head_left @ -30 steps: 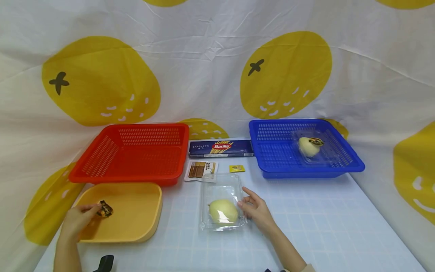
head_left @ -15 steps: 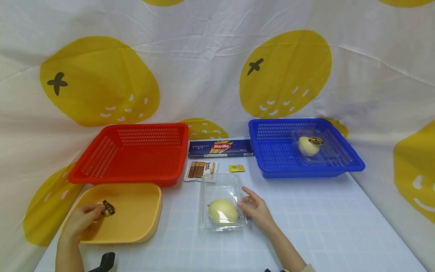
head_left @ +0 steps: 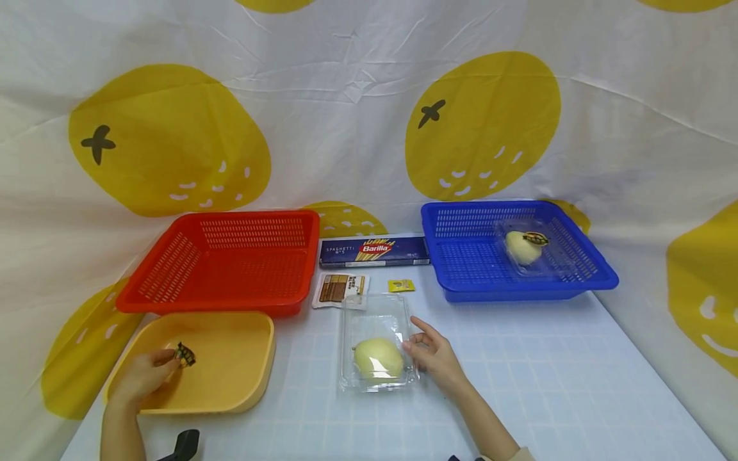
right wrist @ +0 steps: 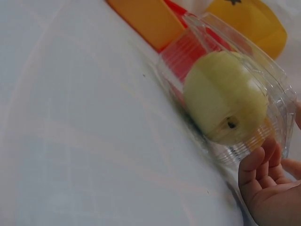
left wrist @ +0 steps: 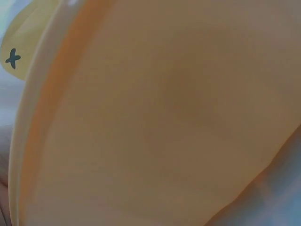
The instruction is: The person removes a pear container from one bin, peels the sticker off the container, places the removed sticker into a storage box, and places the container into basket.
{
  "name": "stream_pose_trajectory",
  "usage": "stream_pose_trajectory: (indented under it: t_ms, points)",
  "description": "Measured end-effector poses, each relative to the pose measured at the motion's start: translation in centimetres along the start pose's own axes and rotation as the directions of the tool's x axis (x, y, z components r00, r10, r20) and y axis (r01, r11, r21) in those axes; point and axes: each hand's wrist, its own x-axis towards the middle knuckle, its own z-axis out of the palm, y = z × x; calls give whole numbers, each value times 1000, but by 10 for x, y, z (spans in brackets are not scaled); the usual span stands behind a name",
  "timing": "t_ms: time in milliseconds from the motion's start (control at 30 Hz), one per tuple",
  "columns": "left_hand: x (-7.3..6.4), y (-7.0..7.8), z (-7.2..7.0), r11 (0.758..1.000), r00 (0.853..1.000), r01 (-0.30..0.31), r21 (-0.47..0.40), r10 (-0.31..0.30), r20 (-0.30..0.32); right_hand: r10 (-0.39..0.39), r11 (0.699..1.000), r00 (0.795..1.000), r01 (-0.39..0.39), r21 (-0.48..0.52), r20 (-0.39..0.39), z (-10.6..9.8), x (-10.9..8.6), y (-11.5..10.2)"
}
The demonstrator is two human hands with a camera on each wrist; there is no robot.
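My left hand (head_left: pixel 141 378) pinches a small black-and-gold label (head_left: pixel 184 355) between thumb and fingers, over the left side of the yellow tray (head_left: pixel 245 358). In the left wrist view the tray's wall (left wrist: pixel 61 89) fills most of the picture, and only a sliver of the hand shows at the left edge. A clear plastic clamshell box (head_left: pixel 377 314) lies closed on the table with a pale yellow-green fruit (head_left: pixel 378 358) inside. My right hand (head_left: pixel 435 358) touches the box's right edge, index finger extended and other fingers loosely bent, as the right hand (right wrist: pixel 273 188) also shows in its wrist view.
Behind the tray stands a red basket (head_left: pixel 254 298). At the back right, a blue basket (head_left: pixel 524 296) holds a boxed fruit with a similar label. Between the baskets lie a Barilla spaghetti box (head_left: pixel 340 251), a brown-and-white packet (head_left: pixel 334 288) and a small yellow sachet (head_left: pixel 401 285).
My left hand has shifted slightly to the right within the tray, and the label in its fingers has turned and moved right with it. The right hand and the clamshell box have stayed put.
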Motion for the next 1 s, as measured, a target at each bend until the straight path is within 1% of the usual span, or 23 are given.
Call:
stream_pose_trajectory:
  t_ms: [167, 300, 367, 433, 500, 633, 700, 767, 800, 833, 867, 900, 933, 967, 1000]
  points:
    - [0, 2, 1, 1000, 1000, -4, 16, 4, -7, -3, 1000, 1000, 3, -2, -6, 1, 0, 0]
    - [-1, 1, 0, 1000, 1000, -11, -13, 11, 7, 1, 1000, 1000, -1, -2, -9, 1, 0, 0]
    - [-2, 1, -1, 999, 1000, -20, -44, 20, 1, 0, 1000, 1000, 0, -1, -8, 1, 0, 0]
    - [-4, 0, 0, 997, 999, -27, -71, 25, -25, -7, 1000, 1000, 7, 1, -2, 1, 0, 1]
    - [-5, 0, 1, 997, 998, -29, -71, 24, -63, -14, 1000, 1000, 14, 1, 1, 1, -1, 0]
    - [-9, -1, 4, 998, 983, -45, -44, 37, -178, -14, 1000, 1000, 14, -2, -1, 1, -1, 0]
    - [-12, -1, 6, 997, 968, -70, -30, 60, -243, -11, 1000, 1000, 11, -6, -1, 1, -1, 0]
    - [-13, -1, 7, 994, 947, -100, -47, 80, -312, -9, 1000, 1000, 9, -5, 0, 0, 0, 0]
    - [-14, -1, 8, 990, 933, -120, -74, 87, -350, -9, 1000, 1000, 9, -5, 3, 0, 0, 0]
    - [-14, 0, 9, 983, 915, -150, -109, 96, -392, -11, 1000, 1000, 11, -3, 6, 0, 0, 0]
    - [-14, 1, 9, 972, 894, -184, -148, 102, -437, -11, 1000, 1000, 11, -1, 5, -1, 0, 0]
    - [-14, 2, 10, 952, 874, -220, -215, 94, -477, -11, 1000, 1000, 11, 0, 6, -1, 0, 0]
    - [-13, 3, 11, 923, 852, -259, -285, 80, -517, -10, 1000, 1000, 10, 0, 5, -1, 0, 0]
    - [-13, 5, 12, 884, 829, -305, -354, 64, -556, -10, 1000, 1000, 10, -1, 6, -1, 0, 0]
    - [-12, 7, 13, 840, 807, -340, -423, 30, -590, -11, 1000, 1000, 11, -4, 6, 0, -1, 0]
